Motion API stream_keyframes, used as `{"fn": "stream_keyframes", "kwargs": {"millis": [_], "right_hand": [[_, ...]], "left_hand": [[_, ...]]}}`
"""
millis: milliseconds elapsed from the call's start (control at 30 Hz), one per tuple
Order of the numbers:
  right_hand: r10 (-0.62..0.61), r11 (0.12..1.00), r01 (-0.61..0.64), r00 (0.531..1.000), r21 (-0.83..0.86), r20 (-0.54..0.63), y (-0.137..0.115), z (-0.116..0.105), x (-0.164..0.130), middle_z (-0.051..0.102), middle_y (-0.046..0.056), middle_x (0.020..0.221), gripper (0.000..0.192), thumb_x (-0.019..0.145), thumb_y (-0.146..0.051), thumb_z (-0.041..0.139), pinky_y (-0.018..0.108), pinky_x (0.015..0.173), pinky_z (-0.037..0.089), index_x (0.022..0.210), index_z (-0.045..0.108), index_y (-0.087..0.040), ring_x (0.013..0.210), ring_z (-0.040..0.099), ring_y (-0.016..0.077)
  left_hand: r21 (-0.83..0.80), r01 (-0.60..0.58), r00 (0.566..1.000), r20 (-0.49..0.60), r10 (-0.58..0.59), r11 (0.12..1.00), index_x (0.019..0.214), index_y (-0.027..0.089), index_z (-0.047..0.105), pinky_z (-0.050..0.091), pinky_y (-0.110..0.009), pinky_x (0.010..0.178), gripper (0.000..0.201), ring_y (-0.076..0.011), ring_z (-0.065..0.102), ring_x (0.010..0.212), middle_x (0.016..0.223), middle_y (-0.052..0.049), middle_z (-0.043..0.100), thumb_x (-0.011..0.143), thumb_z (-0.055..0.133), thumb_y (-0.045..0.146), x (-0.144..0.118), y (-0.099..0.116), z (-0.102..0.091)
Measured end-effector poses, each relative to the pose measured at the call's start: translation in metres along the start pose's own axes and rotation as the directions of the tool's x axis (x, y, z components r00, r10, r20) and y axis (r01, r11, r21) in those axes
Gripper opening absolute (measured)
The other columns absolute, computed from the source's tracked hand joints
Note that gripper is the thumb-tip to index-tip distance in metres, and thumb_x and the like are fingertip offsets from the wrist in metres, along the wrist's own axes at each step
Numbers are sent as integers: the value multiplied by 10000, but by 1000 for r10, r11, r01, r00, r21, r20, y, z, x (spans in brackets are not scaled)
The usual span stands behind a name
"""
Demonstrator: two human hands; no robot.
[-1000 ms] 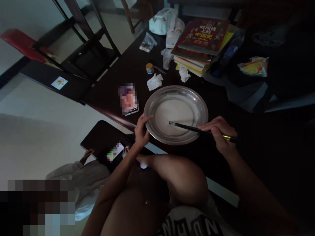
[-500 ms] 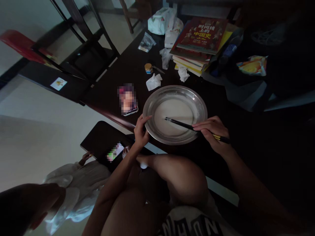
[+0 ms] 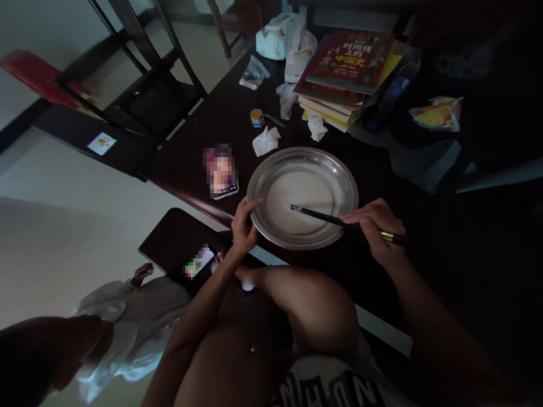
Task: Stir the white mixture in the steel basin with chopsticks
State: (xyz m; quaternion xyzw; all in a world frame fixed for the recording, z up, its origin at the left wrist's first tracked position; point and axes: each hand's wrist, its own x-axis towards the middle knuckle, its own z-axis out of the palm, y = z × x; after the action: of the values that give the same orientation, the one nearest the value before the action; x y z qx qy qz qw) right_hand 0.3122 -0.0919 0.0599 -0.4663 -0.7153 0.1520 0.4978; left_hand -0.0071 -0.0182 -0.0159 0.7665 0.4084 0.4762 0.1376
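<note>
A round metal basin (image 3: 347,191) stands at the edge of the dark table, with a pale, whitish layer (image 3: 297,192) in its bottom. My left hand (image 3: 245,227) grips its near-left rim, thumb or finger over the edge. In my right hand (image 3: 379,229), at the basin's right side, is a pair of black chopsticks (image 3: 318,215) with a gold band near the held end. Their tips reach over the middle of the pale layer; whether they touch it I cannot tell.
Left of the basin lies a phone (image 3: 221,172). Beyond it are crumpled tissues (image 3: 266,141), a small gold-lidded jar (image 3: 257,117), a stack of books (image 3: 345,62) and a colourful packet (image 3: 439,114). A person (image 3: 136,305) sits at lower left by a low stool (image 3: 165,243) bearing another phone.
My right hand has drawn the chopsticks slightly to the right, away from the basin's centre. My left hand stays on the rim. The other person's hand has lifted a little.
</note>
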Motion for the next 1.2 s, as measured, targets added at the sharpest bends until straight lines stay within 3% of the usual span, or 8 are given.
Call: {"fn": "stream_keyframes", "kwargs": {"millis": [200, 367, 533, 700, 867, 1033, 1200], "right_hand": [[-23, 999, 25, 997, -24, 67, -3, 2, 2, 835, -18, 1002, 221, 1003, -217, 559, 422, 779, 492, 1028, 756, -314, 871, 747, 193], [-4, 1000, 4, 1000, 7, -6, -1, 1, 1, 831, -17, 933, 277, 1012, -214, 516, 443, 749, 506, 1018, 765, -336, 829, 730, 216], [-3, 1000, 4, 997, -13, 78, -2, 1, 1, 833, -27, 970, 219, 1000, -247, 558, 433, 753, 505, 1002, 764, -322, 821, 734, 196], [7, 1000, -7, 1000, 17, -6, 0, 0, 1, 829, -10, 916, 270, 1018, -240, 512, 442, 750, 502, 1007, 768, -323, 819, 720, 211], [-8, 1000, 8, 997, -12, 76, 0, 2, 2, 835, -16, 994, 209, 1000, -254, 568, 427, 781, 498, 992, 768, -314, 863, 746, 198], [55, 999, -55, 998, 3, -43, 0, 1, 1, 827, -17, 916, 271, 1015, -231, 515, 442, 775, 510, 961, 765, -320, 840, 720, 216], [2, 1000, -1, 998, -17, 58, -1, 1, 2, 834, -32, 967, 237, 999, -224, 551, 436, 777, 508, 968, 765, -321, 839, 737, 197]], "left_hand": [[14, 28, 1000, 10, -28, 1000, 1296, 215, 618, 567, -415, 996, 381, -259, 664, 1226, 1311, -126, 658, 1005, 493, 427, -1, -2, 0], [2, 10, 1000, -2, -10, 1000, 1288, 214, 622, 572, -417, 988, 384, -258, 670, 1214, 1301, -131, 665, 1004, 501, 442, 0, 0, 0], [24, 42, 999, 6, -42, 999, 1267, 208, 633, 578, -436, 980, 422, -259, 670, 1206, 1295, -141, 674, 1011, 477, 506, 1, 1, 0], [20, 35, 999, 7, -35, 999, 1272, 212, 628, 576, -435, 983, 432, -257, 666, 1208, 1299, -146, 671, 1018, 462, 519, 0, -1, 1], [-3, 28, 1000, 8, -28, 1000, 1294, 217, 620, 561, -431, 1006, 405, -262, 656, 1230, 1293, -135, 675, 1018, 489, 483, -1, -2, 1], [-18, 10, 1000, 4, -10, 1000, 1298, 224, 624, 559, -432, 1004, 396, -265, 657, 1223, 1290, -127, 670, 1017, 489, 469, 0, 0, 0], [-13, 17, 1000, 10, -16, 1000, 1310, 224, 616, 562, -429, 997, 402, -267, 660, 1224, 1318, -137, 659, 1014, 491, 466, 1, 1, -1]]}}
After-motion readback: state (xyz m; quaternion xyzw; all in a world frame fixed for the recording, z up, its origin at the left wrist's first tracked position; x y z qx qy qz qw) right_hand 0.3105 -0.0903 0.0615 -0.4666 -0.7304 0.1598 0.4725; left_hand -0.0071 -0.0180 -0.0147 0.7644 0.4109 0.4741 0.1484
